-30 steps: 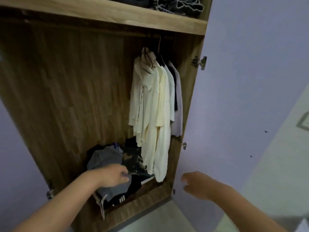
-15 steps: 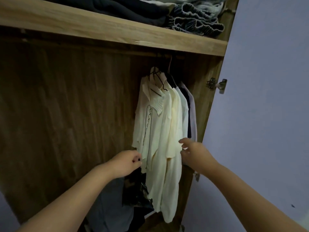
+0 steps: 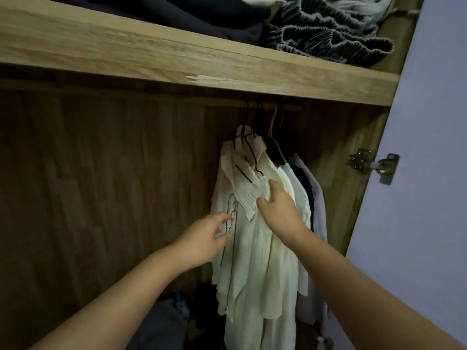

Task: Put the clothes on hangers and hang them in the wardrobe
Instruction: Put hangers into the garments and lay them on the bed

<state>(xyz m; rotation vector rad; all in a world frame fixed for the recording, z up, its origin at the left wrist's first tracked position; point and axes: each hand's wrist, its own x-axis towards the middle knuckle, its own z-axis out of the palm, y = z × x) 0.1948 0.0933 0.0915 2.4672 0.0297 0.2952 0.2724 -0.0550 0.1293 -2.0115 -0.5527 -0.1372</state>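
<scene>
Inside, wardrobe holds hung cream shirts; shelf bears folded clothes.

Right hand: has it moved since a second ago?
Yes. The right hand has risen from beside the wardrobe's bottom edge to the cream blouse collar, nearer the shelf.

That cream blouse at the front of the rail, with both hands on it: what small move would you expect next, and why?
Probably smoothing the collar flat. The right hand touches the pleated collar of the cream blouse, which sits rumpled over its black hanger, while the left hand touches the front edge. It already hangs on the rail, so tidying seems likeliest.
</scene>
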